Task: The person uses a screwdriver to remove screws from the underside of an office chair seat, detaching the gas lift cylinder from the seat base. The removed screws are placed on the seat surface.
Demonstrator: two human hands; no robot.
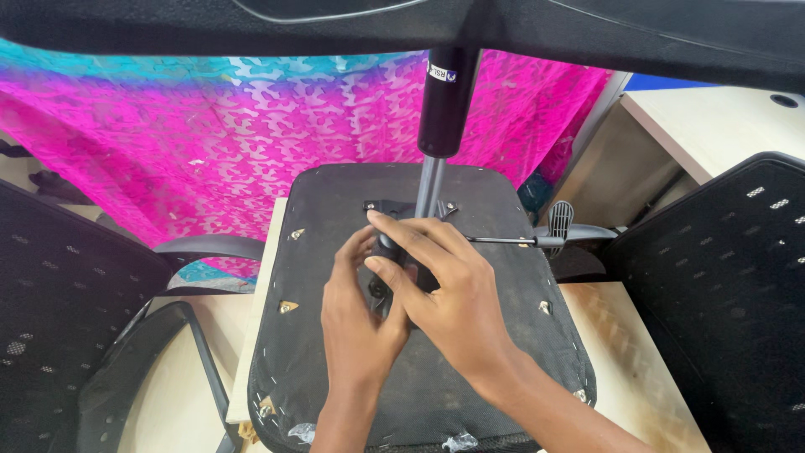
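Both hands, left hand (356,323) and right hand (453,294), curl their fingers (402,235) around the black metal mechanism (384,252) on the upturned black fabric seat underside (335,352).

Mechanism plate (387,252): mostly covered by the left hand (356,323) and right hand (449,294); its shape and fixings cannot be told.
Gas lift cylinder (444,105): upper end lost behind the dark chair base (587,38), itself cut by the top edge; lower end hidden behind the fingers.
Seat underside (495,369): front cut by the bottom edge.
Mesh chair backs (729,277): cut off at both sides.
Lever (537,241): inner end hidden under the right hand.
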